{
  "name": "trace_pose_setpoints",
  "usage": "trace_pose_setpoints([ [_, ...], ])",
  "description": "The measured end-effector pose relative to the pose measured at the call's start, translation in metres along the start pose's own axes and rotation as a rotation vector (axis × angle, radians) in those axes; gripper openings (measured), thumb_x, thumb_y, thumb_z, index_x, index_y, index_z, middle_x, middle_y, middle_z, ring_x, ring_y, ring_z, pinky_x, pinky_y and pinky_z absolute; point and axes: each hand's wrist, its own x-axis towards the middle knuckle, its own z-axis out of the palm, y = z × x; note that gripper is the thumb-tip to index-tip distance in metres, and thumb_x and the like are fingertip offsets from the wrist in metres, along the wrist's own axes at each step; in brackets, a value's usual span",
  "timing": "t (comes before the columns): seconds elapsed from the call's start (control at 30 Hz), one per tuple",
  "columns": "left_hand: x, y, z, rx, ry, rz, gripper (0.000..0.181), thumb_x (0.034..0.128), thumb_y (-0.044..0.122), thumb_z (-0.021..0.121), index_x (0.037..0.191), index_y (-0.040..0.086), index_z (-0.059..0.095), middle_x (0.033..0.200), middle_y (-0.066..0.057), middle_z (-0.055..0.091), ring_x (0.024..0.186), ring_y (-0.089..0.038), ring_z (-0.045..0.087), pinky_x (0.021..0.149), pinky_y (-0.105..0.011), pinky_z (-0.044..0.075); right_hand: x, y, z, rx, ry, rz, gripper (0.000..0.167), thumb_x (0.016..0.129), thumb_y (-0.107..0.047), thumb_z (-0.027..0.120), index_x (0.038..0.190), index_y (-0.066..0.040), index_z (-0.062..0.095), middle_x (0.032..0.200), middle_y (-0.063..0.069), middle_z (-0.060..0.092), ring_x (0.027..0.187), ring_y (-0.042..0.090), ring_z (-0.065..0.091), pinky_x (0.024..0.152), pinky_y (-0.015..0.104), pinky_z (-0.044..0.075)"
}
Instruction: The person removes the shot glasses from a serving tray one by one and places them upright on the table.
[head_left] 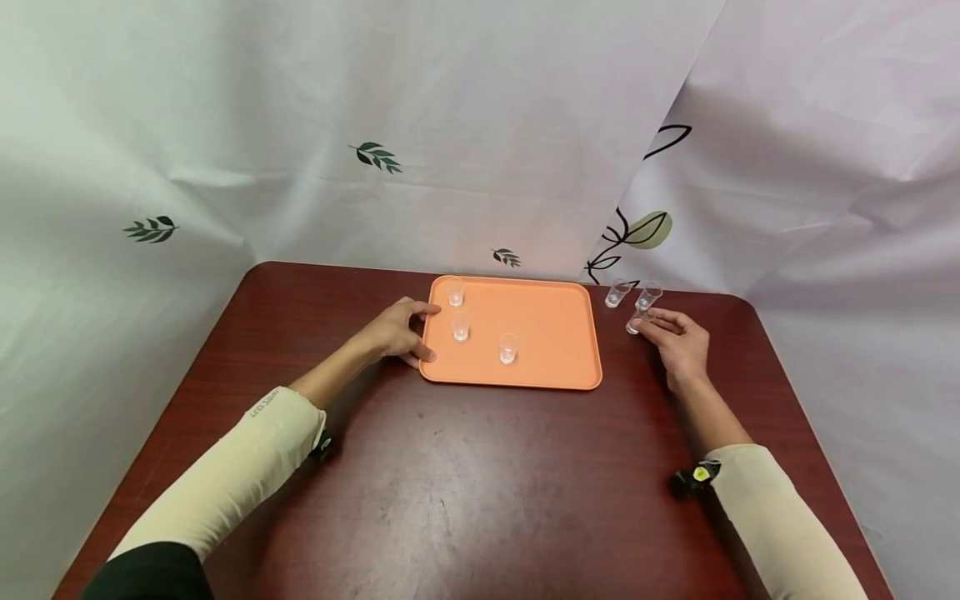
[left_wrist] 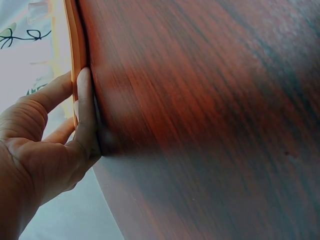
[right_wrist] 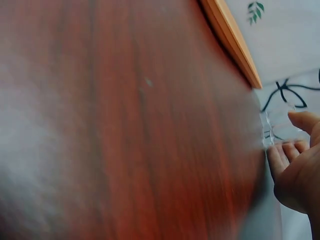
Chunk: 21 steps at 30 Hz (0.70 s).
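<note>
An orange tray lies near the back edge of the table, with three small clear cups standing on its left and middle parts: a back cup, a cup below it and a front cup. My left hand grips the tray's left rim; the left wrist view shows its fingers on both sides of that rim. To the right of the tray, my right hand pinches a clear cup between thumb and fingers. Two more clear cups, one and another, stand just behind it.
The dark red wooden table stretches in front of the tray towards me. A pale curtain with leaf prints hangs right behind the table's back edge and along both sides.
</note>
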Motion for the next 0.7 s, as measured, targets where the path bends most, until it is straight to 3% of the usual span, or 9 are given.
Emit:
trace_pose_setpoints([
  [0.13, 0.000, 0.000, 0.000, -0.004, -0.001, 0.002, 0.096, 0.0853, -0.013, 0.091, 0.170, 0.009, 0.051, 0.157, -0.022, 0.037, 0.078, -0.025, 0.070, 0.064, -0.038, 0.075, 0.006, -0.002, -0.007, 0.072, 0.029, 0.007, 0.038, 0.087, 0.011, 0.091, 0.123, 0.005, 0.079, 0.090, -0.010, 0.084, 0.085, 0.000, 0.080, 0.079, 0.014, 0.069],
  [0.7, -0.001, 0.000, 0.001, 0.010, 0.004, 0.009, 0.096, 0.0852, -0.013, 0.091, 0.170, 0.009, 0.051, 0.157, -0.022, 0.037, 0.081, -0.027, 0.070, 0.065, -0.039, 0.075, 0.024, -0.009, -0.024, 0.152, 0.101, 0.015, 0.034, 0.086, 0.019, 0.087, 0.114, 0.000, 0.084, 0.090, -0.006, 0.085, 0.082, 0.002, 0.081, 0.077, 0.014, 0.069],
])
